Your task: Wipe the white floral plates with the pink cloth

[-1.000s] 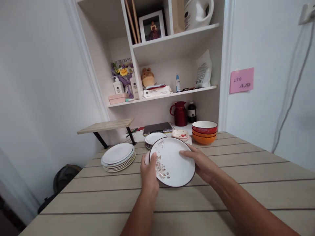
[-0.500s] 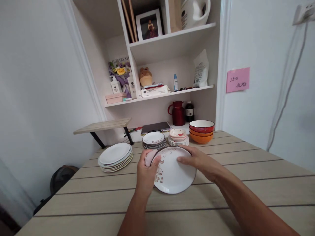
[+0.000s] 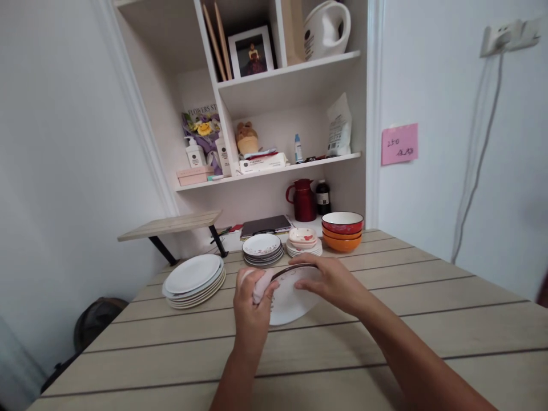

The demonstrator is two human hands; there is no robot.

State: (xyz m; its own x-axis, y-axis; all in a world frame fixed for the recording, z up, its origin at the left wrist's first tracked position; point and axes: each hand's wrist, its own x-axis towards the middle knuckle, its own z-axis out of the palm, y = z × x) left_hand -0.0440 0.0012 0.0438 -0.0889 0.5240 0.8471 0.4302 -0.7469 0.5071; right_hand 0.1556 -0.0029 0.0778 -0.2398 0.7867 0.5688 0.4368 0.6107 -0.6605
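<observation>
A white plate (image 3: 291,301) with a dark rim and a floral pattern is held low over the wooden table (image 3: 385,342), nearly flat. My left hand (image 3: 250,302) grips its left edge together with a pale pink cloth (image 3: 260,289). Curled over the plate's far rim, my right hand (image 3: 331,278) holds its top and right side. A stack of plain white plates (image 3: 193,278) lies to the left. Behind the held plate sit a small stack of patterned plates (image 3: 262,249) and a stack of small saucers (image 3: 303,242).
Stacked red and orange bowls (image 3: 342,230) stand at the table's back right. A small wooden riser (image 3: 171,225) sits at the back left. Behind the table a shelf unit holds a red jug (image 3: 303,200), a dark bottle (image 3: 323,197), bottles and boxes. A pink note (image 3: 399,144) hangs on the right wall.
The plate has tipped from facing me to nearly flat and come down toward the table. My right hand has moved over its far rim. The view has shifted, so everything sits further left.
</observation>
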